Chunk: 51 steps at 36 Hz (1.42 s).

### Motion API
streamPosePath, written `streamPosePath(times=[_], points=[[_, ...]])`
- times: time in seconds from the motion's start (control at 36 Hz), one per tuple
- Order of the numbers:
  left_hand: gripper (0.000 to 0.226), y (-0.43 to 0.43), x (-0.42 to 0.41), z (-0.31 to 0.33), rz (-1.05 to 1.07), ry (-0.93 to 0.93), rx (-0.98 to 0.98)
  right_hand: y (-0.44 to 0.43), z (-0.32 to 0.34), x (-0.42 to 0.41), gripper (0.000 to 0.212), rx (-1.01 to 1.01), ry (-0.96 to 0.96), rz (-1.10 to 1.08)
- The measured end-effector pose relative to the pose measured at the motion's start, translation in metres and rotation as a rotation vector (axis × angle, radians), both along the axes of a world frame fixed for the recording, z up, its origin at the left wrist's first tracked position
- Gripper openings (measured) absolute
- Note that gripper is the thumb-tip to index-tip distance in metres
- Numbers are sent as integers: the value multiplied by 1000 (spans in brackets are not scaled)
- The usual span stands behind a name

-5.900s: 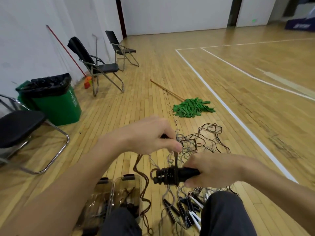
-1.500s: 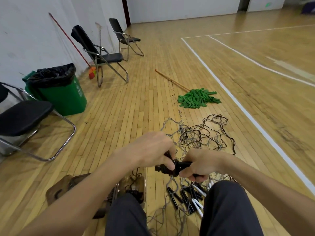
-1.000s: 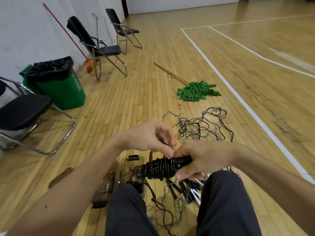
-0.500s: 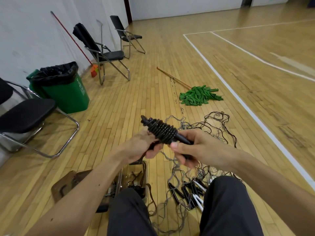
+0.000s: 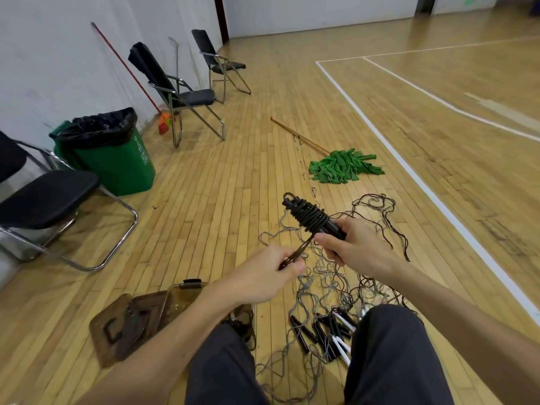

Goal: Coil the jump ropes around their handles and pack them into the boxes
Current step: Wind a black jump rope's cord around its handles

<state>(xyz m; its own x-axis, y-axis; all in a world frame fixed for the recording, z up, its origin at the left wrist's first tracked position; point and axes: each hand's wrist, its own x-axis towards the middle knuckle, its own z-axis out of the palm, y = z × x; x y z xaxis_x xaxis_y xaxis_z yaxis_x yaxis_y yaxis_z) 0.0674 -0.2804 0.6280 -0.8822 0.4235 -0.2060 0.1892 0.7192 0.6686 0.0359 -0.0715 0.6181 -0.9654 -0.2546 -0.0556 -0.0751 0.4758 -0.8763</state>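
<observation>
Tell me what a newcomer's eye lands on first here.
The black jump rope, wound in tight coils round its handles, is held up mid-frame by the right hand, while the left hand pinches its loose end just below. Under and beyond the hands, a tangle of loose ropes sprawls over the wooden floor. A bright green mop lies further out.
</observation>
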Motion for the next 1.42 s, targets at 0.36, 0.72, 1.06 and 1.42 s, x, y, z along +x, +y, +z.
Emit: streamPosePath(times=[0.36,0.72,1.06,1.42], points=[[37,11,5,33,-341,334,-616,-10,7,4,21,545,-166,252],[35,7,-10,60,-464,352,-421,-16,24,21,22,574,-280,563],[23,2,-21,63,-311,15,84,-18,41,37,36,391,-222,742],[23,-18,-32,26,-235,-269,618,-5,52,41,7,-185,-324,777]])
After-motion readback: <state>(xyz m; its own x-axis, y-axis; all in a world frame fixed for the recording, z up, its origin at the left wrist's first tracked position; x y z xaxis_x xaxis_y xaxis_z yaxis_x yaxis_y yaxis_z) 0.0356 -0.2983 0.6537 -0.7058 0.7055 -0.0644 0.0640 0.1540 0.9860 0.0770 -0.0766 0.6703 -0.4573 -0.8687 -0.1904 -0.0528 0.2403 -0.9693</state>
